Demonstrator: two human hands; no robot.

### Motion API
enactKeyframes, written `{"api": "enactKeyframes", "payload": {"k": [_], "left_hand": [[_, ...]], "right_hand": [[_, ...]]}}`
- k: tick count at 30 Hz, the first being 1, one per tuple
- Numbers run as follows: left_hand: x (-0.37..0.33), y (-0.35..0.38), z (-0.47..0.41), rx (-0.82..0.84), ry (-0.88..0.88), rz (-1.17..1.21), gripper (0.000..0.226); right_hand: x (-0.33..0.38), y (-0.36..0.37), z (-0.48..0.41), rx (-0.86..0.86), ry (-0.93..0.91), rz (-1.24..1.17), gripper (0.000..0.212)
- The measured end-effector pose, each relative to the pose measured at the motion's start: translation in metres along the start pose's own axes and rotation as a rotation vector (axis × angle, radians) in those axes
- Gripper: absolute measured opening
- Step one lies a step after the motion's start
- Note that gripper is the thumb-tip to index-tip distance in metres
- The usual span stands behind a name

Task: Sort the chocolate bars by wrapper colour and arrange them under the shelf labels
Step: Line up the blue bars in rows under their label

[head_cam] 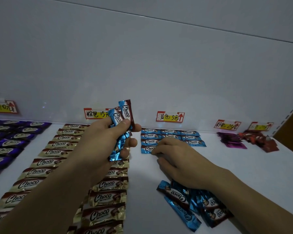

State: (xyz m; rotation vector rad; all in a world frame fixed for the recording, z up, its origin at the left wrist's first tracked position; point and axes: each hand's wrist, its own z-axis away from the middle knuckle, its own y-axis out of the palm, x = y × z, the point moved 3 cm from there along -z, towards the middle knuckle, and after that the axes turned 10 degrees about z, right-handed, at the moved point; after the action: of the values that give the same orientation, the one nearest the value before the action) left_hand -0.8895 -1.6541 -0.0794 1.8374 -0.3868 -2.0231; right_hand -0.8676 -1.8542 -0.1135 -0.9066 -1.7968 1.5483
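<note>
On the white shelf (142, 174), your left hand (101, 142) is raised, fingers and thumb curled tight round a bunch of blue bars (123, 119) that stands upright in front of the brown label (96, 114). Your right hand (181, 159) lies low with its fingers stretched out and close together, touching the blue rows (189, 137) laid under the blue label (170, 117). A loose blue pile (184, 206) sits beneath your right wrist. Gold bars (107, 198) run in two columns on the left, with purple bars (10, 137) beyond them. Pink bars (232, 141) and red bars (264, 141) lie heaped far right.
</note>
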Motion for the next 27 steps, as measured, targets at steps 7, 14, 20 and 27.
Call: {"api": "enactKeyframes", "payload": {"k": [7,14,20,27], "left_hand": [[0.000,0.003,0.003,0.052,0.079,-0.244,0.019],[0.010,0.022,0.019,0.364,0.018,-0.527,0.016],[0.016,0.018,0.013,0.189,0.008,-0.425,0.019],[0.016,0.011,0.004,0.122,-0.023,-0.281,0.026]], "right_hand": [[-0.001,-0.008,-0.001,-0.104,0.024,-0.067,0.029],[0.009,-0.043,0.012,-0.319,0.198,-1.009,0.032],[-0.024,-0.061,0.020,-0.522,0.332,-1.043,0.021],[-0.068,-0.041,0.012,-0.055,0.295,-0.351,0.025]]}}
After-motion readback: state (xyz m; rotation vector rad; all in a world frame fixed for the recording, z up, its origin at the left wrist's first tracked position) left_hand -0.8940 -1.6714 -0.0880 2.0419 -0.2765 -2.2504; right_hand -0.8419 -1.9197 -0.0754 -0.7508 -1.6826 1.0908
